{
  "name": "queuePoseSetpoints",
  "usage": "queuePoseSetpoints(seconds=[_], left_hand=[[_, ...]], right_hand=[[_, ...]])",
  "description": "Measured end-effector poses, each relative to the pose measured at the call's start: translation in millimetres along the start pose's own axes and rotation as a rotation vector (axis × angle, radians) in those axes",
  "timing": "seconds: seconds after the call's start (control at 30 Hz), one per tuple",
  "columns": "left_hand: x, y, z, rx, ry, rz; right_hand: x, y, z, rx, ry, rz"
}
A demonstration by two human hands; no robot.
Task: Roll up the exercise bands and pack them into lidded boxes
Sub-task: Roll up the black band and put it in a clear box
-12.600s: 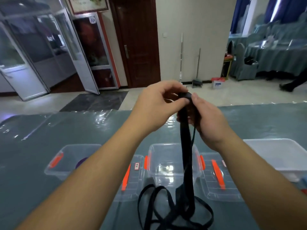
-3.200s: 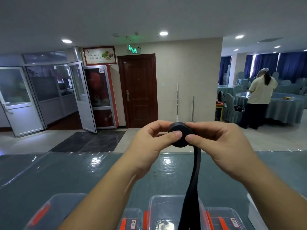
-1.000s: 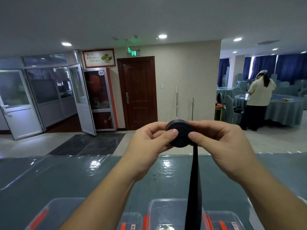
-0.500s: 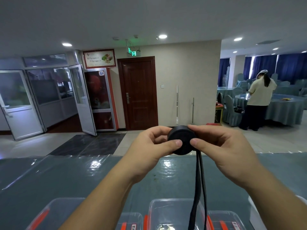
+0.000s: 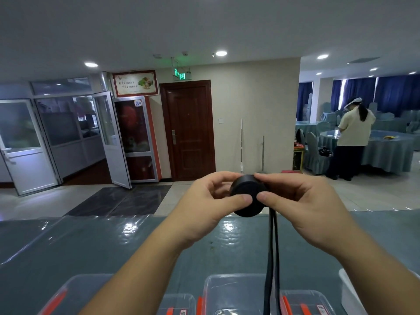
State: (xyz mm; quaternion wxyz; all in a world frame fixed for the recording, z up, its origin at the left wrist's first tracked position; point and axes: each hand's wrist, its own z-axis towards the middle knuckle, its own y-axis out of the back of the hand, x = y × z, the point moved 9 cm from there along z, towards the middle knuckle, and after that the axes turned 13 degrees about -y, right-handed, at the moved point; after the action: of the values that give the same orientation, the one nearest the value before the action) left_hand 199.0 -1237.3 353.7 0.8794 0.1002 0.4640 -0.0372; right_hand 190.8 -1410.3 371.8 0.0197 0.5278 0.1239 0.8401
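Note:
I hold a black exercise band [image 5: 247, 196] wound into a thick round roll at chest height above the table. My left hand [image 5: 211, 203] pinches the roll from the left, thumb on its near face. My right hand [image 5: 302, 205] grips it from the right, thumb on the near face too. The unrolled tail [image 5: 271, 258] hangs straight down as two narrow strands past the bottom edge. Below it stands a clear lidless box [image 5: 231, 292] with orange latches. Another clear box [image 5: 75, 292] is at the lower left, partly behind my left forearm.
Clear lids [image 5: 304, 302] with orange clips lie beside the middle box. A white bin [image 5: 350, 292] shows at the lower right edge. The table [image 5: 91, 246] has a shiny teal cover. A person stands by a round table far right, across the room.
Over the last second the roll has dropped slightly and grown a little thicker. The hanging tail has turned from a flat wide strip to two thin strands. The person in the background has shifted.

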Motion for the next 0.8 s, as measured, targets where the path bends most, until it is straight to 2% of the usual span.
queuePoseSetpoints(seconds=[0.07,0.23,0.3,0.43,0.63,0.8], left_hand=[[-7,2,2,0.019,-0.027,0.044],[-5,0,-1,-0.119,-0.029,-0.199],[-1,-1,-1,-0.106,-0.017,-0.136],[-9,3,4,0.021,-0.017,0.067],[-4,1,5,-0.103,-0.011,-0.247],[-9,3,8,-0.024,-0.045,0.016]], right_hand=[[5,1,0,-0.011,0.010,0.031],[3,7,-4,-0.109,0.046,0.153],[2,6,-5,-0.092,0.048,0.087],[5,5,-1,-0.051,0.035,-0.030],[2,5,4,-0.076,0.036,0.231],[1,4,6,0.009,0.013,0.112]])
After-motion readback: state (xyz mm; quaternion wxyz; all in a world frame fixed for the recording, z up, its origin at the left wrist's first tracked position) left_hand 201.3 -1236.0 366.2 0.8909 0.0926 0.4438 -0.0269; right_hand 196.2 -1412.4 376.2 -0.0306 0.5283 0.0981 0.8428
